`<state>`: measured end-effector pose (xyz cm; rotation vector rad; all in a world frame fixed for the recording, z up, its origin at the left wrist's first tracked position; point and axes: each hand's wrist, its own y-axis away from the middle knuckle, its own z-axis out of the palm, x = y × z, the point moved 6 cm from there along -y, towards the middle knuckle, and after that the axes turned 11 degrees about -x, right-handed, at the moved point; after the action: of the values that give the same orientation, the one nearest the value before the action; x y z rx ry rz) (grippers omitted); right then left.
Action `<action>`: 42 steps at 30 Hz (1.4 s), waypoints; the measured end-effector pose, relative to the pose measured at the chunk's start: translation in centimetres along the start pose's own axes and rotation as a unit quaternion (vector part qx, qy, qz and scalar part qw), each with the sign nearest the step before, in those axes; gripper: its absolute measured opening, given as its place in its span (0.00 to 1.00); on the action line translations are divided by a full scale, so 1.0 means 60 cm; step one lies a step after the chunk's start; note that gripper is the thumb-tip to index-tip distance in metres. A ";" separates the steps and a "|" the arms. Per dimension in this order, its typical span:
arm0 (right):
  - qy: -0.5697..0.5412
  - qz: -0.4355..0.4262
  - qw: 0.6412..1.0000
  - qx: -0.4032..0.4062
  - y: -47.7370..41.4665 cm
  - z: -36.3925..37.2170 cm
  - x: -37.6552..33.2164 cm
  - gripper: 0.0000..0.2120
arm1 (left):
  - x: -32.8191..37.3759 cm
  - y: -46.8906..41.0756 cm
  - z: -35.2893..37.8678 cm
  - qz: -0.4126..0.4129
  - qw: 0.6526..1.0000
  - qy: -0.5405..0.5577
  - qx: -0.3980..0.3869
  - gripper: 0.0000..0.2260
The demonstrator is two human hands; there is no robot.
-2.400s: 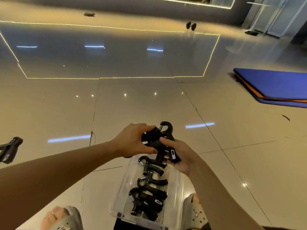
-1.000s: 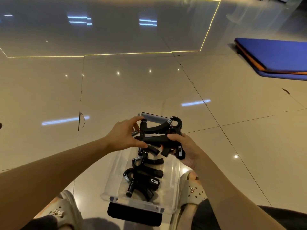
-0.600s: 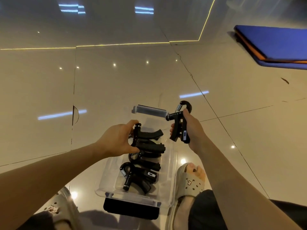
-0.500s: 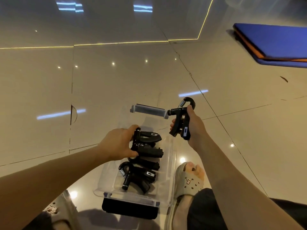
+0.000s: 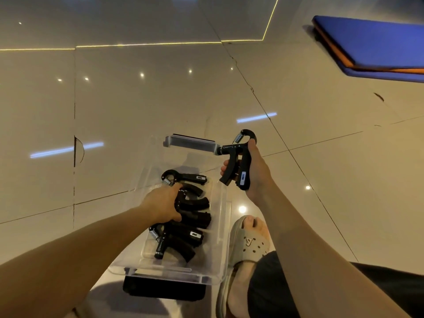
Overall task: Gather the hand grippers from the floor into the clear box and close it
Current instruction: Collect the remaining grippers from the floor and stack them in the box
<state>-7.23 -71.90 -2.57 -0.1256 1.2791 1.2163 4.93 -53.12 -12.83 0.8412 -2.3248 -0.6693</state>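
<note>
- The two grippers that both hands held together above the box a moment ago are now apart, one in each hand.
- The left hand has come down into the clear box. Its fingers and thumb curl round the lowered gripper, which now lies about the middle of the box, among the packed grippers.
- The right hand holds the raised gripper in the air with the spring end up. The grip is narrow, with the fingers wrapped round the handles. This gripper hangs just beside the far right corner of the box, near the grey bar at the far end, and I think it is not yet over the inside.
- One more gripper lies on its side at the far end of the box, and the others overlap at the near end.
- In my judgement the lowered gripper is stowed as soon as the left hand lets go, and the raised gripper is the next one to go in. The free room seems to be along the right wall.
- I see no gripper on the floor in this view, but the view is narrow, so I cannot tell if more remain.
- The box is not yet closed, and I cannot make out the lid. The pile overlaps, so it may need flattening before a lid sits well.
</note>
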 end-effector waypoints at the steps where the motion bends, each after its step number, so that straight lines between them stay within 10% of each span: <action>1: 0.000 0.001 1.000 0.002 -0.002 0.000 0.000 0.22 | -0.002 -0.001 0.002 0.000 1.000 0.000 0.002 0.46; 32: -0.015 0.000 1.000 0.005 0.006 0.006 0.000 0.18 | -0.007 0.007 0.004 -0.042 0.996 0.069 -0.027 0.49; 42: 0.076 0.019 0.992 -0.102 0.027 0.060 -0.014 0.21 | 0.054 0.112 -0.292 0.158 0.899 0.397 0.096 0.16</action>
<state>-5.93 -69.29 0.25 -0.3500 1.2904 1.3914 11.62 -55.30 4.90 0.6275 -1.7132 0.0663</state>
